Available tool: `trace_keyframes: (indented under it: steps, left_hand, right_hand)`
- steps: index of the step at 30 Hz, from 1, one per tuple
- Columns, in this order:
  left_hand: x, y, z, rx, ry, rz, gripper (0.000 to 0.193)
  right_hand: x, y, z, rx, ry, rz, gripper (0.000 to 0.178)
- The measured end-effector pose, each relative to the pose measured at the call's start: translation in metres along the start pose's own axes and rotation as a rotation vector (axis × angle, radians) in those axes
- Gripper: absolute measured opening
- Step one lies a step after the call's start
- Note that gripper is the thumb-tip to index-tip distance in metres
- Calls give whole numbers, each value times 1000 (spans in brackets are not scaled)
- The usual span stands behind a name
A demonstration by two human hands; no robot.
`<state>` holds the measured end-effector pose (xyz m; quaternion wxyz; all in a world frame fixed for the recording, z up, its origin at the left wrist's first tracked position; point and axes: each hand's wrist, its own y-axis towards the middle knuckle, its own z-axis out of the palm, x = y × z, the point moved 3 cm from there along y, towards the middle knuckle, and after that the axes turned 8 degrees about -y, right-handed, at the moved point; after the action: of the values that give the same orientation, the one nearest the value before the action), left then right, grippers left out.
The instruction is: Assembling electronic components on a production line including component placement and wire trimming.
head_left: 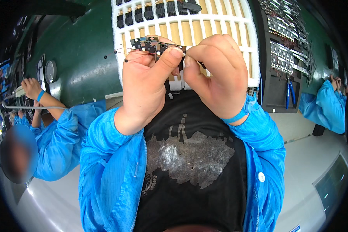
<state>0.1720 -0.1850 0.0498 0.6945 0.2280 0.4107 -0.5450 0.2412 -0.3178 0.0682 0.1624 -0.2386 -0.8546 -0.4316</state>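
Green desk [85,73], white foam tray [253,82] at its near edge, black parts [149,13] filling some upper slots. Left hand [147,83] grips small dark circuit boards [149,44] over the tray, thumb on top; thin wires [121,52] trail off leftward. Right hand [218,69]: thumb and forefinger nearly together at the boards' right end; cannot tell what they pinch. Blue-handled pliers [290,94] well to the right.
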Motion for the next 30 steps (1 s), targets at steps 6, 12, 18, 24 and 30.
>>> trace_keyframes:
  steps: [6,12,18,24,30]
  left_hand:
    - [-3,2,2,-39,-28,-55,10]
    - [-9,5,-6,25,103,-196,12]
    - [-11,11,-4,201,176,-285,25]
    - [-12,17,-4,288,29,-408,25]
    - [-8,29,-27,99,-331,-480,37]
  right_hand:
    - [9,3,-13,108,-84,54,17]
    - [7,5,-29,318,34,234,16]
    - [-8,15,-36,513,182,224,8]
    - [-28,21,-45,670,518,509,12]
    - [-73,49,-69,401,822,660,17]
